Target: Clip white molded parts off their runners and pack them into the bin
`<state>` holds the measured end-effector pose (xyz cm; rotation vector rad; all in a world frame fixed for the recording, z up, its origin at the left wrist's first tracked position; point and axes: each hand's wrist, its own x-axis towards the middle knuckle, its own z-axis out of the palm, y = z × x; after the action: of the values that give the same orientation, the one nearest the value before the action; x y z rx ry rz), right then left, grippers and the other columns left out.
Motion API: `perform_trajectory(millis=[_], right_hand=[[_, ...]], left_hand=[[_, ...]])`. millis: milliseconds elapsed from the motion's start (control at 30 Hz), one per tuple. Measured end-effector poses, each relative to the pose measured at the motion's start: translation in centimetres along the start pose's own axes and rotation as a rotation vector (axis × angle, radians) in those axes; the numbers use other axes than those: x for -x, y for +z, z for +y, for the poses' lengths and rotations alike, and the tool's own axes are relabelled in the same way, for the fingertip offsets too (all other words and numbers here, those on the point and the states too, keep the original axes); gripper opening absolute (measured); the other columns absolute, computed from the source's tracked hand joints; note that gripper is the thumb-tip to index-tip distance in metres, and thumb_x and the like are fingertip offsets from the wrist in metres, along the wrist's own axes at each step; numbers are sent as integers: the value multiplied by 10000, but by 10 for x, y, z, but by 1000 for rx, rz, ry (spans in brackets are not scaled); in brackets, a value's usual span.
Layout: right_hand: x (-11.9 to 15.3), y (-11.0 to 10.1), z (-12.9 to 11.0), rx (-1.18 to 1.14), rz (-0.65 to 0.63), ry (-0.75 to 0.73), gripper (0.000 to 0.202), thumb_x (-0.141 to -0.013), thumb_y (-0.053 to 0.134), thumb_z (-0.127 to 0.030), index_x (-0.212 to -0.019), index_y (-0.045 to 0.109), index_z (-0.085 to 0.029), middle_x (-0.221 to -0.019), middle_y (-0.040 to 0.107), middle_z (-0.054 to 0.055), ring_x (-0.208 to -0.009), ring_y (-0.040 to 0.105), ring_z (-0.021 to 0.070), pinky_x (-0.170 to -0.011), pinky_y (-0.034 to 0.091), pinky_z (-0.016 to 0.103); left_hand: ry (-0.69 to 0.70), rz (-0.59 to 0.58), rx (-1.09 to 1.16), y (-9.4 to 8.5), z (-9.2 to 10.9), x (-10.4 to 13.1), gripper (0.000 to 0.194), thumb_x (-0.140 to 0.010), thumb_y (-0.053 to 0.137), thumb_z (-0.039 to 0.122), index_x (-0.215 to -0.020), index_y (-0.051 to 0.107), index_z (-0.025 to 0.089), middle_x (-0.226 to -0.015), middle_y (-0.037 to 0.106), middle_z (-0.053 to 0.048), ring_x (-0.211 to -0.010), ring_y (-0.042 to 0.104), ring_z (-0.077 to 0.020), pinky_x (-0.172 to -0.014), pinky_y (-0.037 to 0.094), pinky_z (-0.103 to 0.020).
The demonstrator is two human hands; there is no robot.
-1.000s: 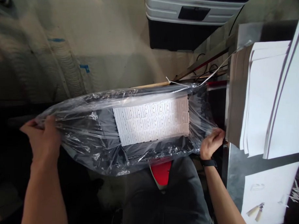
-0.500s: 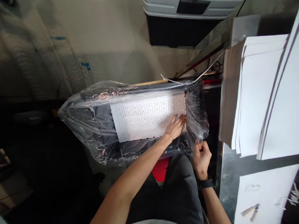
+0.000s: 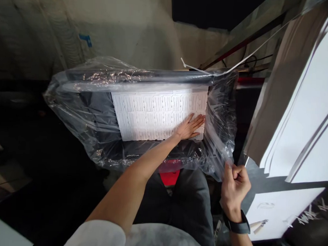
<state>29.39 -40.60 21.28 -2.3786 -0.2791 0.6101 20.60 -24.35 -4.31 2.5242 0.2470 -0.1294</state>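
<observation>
A white sheet with rows of cut wavy shapes (image 3: 150, 117) lies inside a dark bin (image 3: 99, 113) lined with clear plastic. My left hand (image 3: 190, 127) rests flat on the sheet's right end, fingers spread. At the bin's near right corner, my right hand (image 3: 235, 186) is closed on the clear plastic liner (image 3: 219, 150) and holds it taut. The liner spreads past the bin's left end in loose, shiny folds. A thin white cord (image 3: 244, 63) runs from the bin's far edge up to the right.
Right of the bin stands a stack of large white sheets (image 3: 309, 117) on a metal table. Nearer on that table, a white sheet (image 3: 287, 210) carries pliers (image 3: 259, 225) and white scraps. A black container (image 3: 202, 11) is at the far side. A red surface (image 3: 169, 177) shows between my knees.
My right hand has pulled the plastic liner outward to the right and toward me, stretching it. My left hand stays on the sheet, its fingers more spread. The camera view has shifted.
</observation>
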Motion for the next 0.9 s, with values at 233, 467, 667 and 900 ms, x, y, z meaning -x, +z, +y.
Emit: perform_trajectory(millis=[233, 467, 667, 900], right_hand=[[4, -7, -22, -28, 68, -23, 599, -1010, 810, -417, -749, 299, -246, -659, 290, -86, -586, 262, 100, -529, 261, 267], [7, -18, -48, -67, 170, -43, 621, -958, 873, -341, -733, 302, -247, -592, 326, -95, -533, 297, 88, -482, 260, 254], [19, -23, -57, -84, 198, -61, 622, -973, 857, -346, -745, 285, -260, -573, 375, -84, -509, 370, 110, -451, 268, 275], [23, -31, -46, 106, 95, -121, 536, -1052, 759, -341, -776, 308, -252, -670, 372, -63, -578, 357, 123, -542, 310, 299]], left_hand=[[6, 33, -6, 2, 0, 1, 780, -1167, 329, 496, -1787, 172, 49, -1870, 87, -150, -1757, 81, -310, -1420, 110, -648], [29, 27, 29, -1, -4, 0, 787, -1160, 319, 489, -1792, 134, 59, -1874, 75, -144, -1757, 78, -311, -1417, 90, -651], [17, 29, 48, -10, 0, 3, 792, -1156, 310, 495, -1793, 131, 61, -1876, 68, -141, -1758, 73, -308, -1421, 71, -649], [2, 19, 82, -13, 7, 9, 814, -1138, 407, 506, -1796, 174, 89, -1874, 78, -146, -1755, 58, -333, -1418, 46, -656]])
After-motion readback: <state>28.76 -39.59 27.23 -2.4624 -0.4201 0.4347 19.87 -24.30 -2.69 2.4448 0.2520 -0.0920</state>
